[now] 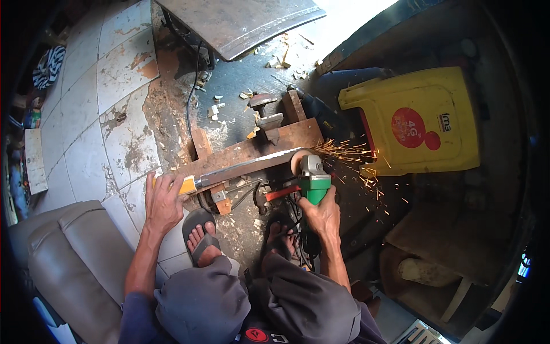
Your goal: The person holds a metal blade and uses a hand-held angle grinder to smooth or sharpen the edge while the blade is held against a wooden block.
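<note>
My left hand [163,200] is closed on the yellow handle [187,184] of a long metal blade [240,164], which lies along a wooden beam [298,131]. My right hand [321,215] grips a green angle grinder [314,186]. Its disc [296,163] meets the blade's far end, and orange sparks [349,152] fly off toward the right. A metal anvil-like piece [267,120] stands at the beam, and a hammer with a red handle [281,191] lies below the blade.
A worn metal panel [240,23] is at the top, a yellow plastic stool [435,97] at right beside a dark drill [318,112]. Wood chips, cables and my sandalled feet are on the floor. A padded seat [74,252] stands lower left on white tiles [80,160].
</note>
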`<state>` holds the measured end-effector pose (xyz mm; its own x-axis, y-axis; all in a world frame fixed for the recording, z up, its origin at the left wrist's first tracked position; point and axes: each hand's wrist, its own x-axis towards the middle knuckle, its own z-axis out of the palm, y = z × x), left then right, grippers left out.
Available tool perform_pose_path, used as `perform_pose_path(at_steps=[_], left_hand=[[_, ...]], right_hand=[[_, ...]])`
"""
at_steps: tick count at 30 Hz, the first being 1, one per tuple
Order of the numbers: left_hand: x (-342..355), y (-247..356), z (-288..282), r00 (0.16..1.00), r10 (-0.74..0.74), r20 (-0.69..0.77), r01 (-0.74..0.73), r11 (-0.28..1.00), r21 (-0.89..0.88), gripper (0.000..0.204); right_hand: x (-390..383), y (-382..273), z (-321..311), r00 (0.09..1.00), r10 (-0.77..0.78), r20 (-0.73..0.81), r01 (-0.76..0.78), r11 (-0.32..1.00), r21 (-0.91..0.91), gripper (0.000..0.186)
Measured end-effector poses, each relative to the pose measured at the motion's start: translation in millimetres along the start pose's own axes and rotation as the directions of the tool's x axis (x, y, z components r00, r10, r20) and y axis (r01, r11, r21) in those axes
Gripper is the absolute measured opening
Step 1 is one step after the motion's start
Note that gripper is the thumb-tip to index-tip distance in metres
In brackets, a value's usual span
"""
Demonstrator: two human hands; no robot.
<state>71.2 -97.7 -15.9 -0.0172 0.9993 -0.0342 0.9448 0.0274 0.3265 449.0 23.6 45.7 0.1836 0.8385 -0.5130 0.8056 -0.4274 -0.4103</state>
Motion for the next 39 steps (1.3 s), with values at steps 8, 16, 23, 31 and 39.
perform_pose_path(at_steps=[8, 16, 23, 31, 39], left_hand=[[-0.7, 4.7, -0.1, 1.000, -0.011, -0.005, 0.011, 1.000, -0.015, 0.054], [1.4, 3.5, -3.0, 1.000, 0.005, -0.011, -0.005, 1.000, -0.004, 0.054], [1.0, 1.8, -2.4, 1.000, 0.003, 0.003, -0.003, 1.000, -0.016, 0.055], [2.2, 2.4, -3.9, 0.999, -0.005, 0.032, 0.005, 1.000, -0.010, 0.056], [4.4, 3.4, -2.7, 0.998, -0.022, 0.062, 0.021, 1.000, 0.015, 0.056]], right_hand=[[2.4, 8.6, 0.6, 1.000, 0.003, -0.016, -0.003, 0.999, 0.034, 0.076], [-0.9, 1.1, 0.6, 0.999, 0.016, -0.029, -0.014, 0.998, 0.066, 0.076], [-2.1, 5.6, -0.1, 0.999, 0.020, -0.027, -0.019, 0.999, 0.042, 0.075], [-3.9, 3.1, -2.3, 0.999, 0.034, -0.011, -0.034, 0.999, 0.033, 0.075], [0.7, 9.1, 1.3, 1.000, 0.028, 0.007, -0.028, 0.998, 0.065, 0.075]])
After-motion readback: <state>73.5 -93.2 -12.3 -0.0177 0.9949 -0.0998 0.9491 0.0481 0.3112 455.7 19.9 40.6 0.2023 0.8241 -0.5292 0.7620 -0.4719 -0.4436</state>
